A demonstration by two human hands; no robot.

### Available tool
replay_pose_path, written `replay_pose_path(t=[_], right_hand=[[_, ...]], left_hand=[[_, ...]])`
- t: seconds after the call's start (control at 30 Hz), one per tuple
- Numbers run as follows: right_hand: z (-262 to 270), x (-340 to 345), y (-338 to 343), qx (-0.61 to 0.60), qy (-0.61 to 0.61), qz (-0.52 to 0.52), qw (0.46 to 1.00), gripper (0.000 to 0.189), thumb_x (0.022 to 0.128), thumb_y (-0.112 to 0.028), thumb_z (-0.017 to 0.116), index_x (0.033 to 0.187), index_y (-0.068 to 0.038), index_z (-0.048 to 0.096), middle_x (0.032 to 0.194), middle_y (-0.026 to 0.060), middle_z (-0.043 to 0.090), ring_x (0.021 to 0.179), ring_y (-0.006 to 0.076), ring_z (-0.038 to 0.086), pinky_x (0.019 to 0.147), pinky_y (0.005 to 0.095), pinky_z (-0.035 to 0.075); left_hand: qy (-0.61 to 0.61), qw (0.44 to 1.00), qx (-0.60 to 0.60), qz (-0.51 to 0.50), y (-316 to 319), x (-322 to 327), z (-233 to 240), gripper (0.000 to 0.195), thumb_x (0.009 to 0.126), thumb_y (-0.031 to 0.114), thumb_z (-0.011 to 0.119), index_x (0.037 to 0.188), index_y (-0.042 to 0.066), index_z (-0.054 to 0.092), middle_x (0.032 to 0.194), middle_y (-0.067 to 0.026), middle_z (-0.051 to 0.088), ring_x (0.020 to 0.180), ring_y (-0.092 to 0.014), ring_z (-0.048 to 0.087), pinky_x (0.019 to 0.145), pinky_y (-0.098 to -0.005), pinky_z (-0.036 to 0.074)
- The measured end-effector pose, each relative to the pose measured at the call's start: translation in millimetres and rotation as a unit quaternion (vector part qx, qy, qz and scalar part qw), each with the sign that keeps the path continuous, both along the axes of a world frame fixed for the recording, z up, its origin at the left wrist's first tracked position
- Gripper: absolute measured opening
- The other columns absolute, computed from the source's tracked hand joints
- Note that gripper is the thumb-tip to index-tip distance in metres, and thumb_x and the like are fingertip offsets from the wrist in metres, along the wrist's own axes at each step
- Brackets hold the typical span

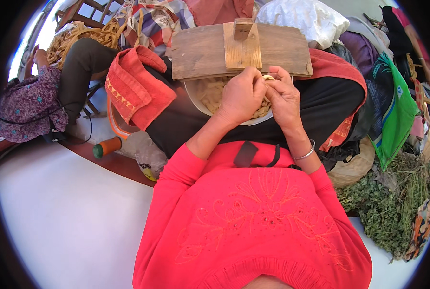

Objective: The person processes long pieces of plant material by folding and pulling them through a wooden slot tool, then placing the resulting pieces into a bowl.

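My left hand (244,94) and my right hand (283,95) meet over a white basin (197,103) on my lap. Between their fingertips is a small pale, curved piece (268,77); its material cannot be told. Pale, strip-like pieces (210,94) lie in the basin, partly hidden by my left hand. Just beyond my hands, a wooden board (200,52) rests across the basin's far side, with a lighter wooden plate (242,54) and an upright wooden block (242,28) on it.
Red towels (139,86) drape over my legs. An orange and green spool (108,147) lies at the left, near another person's leg (83,65). Tan strips (81,39) are heaped behind. At the right are a green sack (399,115) and leafy dried plants (384,206).
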State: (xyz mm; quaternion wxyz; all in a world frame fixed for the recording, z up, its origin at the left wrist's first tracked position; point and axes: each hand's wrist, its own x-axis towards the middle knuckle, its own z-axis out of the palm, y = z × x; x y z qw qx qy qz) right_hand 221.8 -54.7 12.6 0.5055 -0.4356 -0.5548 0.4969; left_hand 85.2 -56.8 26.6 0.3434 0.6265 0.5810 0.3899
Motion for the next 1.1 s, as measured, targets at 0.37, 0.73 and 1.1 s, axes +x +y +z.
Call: replay_pose_path(t=[0.37,0.73,1.1], right_hand=[[13,41,17,-0.027,0.082,-0.017,0.996,0.025,0.087,-0.01,0.067,0.11,-0.001,0.065,0.123,0.0058,0.054,0.1,0.0125,0.053,0.09,0.0252,0.042],[64,38,27,-0.002,-0.382,0.228,0.896,0.021,0.086,-0.02,0.065,0.083,-0.001,0.061,0.068,0.0193,0.057,0.065,0.0344,0.057,0.06,0.0367,0.045],[63,37,50,-0.056,-0.144,0.223,0.962,0.04,0.09,-0.027,0.064,0.116,0.002,0.06,0.093,0.0071,0.067,0.084,0.0131,0.063,0.076,0.0272,0.051]], left_hand=[[-0.024,0.999,-0.033,-0.025,-45,-50,-19,0.009,0.091,0.011,0.06,0.089,0.003,0.056,0.07,-0.0021,0.054,0.063,-0.01,0.052,0.059,-0.0258,0.043],[0.005,0.996,0.048,-0.07,-9,-45,10,0.009,0.087,0.01,0.065,0.089,0.002,0.06,0.07,-0.0072,0.057,0.06,-0.016,0.053,0.058,-0.0277,0.044],[-0.035,0.993,0.037,-0.108,-1,-40,13,0.013,0.088,0.019,0.063,0.088,0.006,0.061,0.075,-0.0138,0.061,0.067,-0.028,0.061,0.061,-0.0342,0.046]])
